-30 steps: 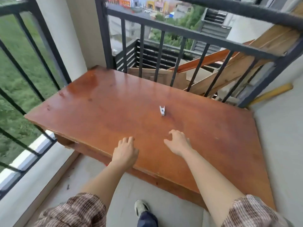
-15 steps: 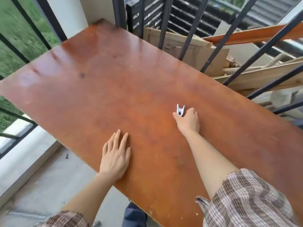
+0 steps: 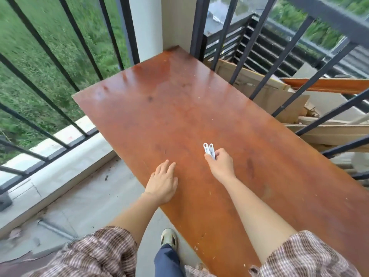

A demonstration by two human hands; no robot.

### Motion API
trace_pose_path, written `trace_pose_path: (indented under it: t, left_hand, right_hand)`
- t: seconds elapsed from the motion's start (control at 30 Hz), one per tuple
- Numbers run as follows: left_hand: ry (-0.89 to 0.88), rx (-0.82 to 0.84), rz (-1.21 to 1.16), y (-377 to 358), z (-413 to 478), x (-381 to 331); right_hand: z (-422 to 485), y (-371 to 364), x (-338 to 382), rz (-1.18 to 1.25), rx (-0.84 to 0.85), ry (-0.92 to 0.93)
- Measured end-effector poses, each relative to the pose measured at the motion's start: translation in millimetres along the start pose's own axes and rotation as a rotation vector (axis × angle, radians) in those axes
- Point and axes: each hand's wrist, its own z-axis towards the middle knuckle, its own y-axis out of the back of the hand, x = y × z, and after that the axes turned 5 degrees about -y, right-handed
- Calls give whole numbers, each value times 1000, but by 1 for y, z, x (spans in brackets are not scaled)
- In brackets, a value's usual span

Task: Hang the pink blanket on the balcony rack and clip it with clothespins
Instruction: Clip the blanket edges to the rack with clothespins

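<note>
A white clothespin (image 3: 208,148) is pinched between the fingers and thumb of my right hand (image 3: 221,164), just above the reddish-brown wooden board (image 3: 179,108). Its two ringed ends stick out past my fingers. My left hand (image 3: 162,182) rests flat on the board near its left edge, fingers straight. No pink blanket and no rack are in view.
Black metal railing bars (image 3: 257,45) run along the board's far side and the left side of the balcony. Loose planks and cardboard (image 3: 279,96) lie behind the railing at right. Grey concrete floor (image 3: 79,198) and my shoe (image 3: 168,237) are below.
My right hand reached the clothespin on the board, closed on it and lifted it. My left hand slid forward and stays flat on the board. The view shifted.
</note>
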Motion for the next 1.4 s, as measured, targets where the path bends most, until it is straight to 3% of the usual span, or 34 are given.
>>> trace_pose_path:
  t: [0.13,0.43,0.8,1.03,1.4]
  left_hand:
    - [98,-133,-93,36,-53,30]
    - [320,-631,-179,89,-244,163]
    - [654,-875,-105,80,-576,321]
    - [900,-1105,-73,68,-750,386]
    - [1190,-1243,-43,79,-985,530]
  right_hand:
    - [-53,-31,42,-18,145,132]
    - [-224,-143,148,-191,377,593]
    - [-527,-308,217,-459,866,1079]
    - [-703,-405,255,-560,964,1380]
    - [-958,-569,316,-634,1055,1743]
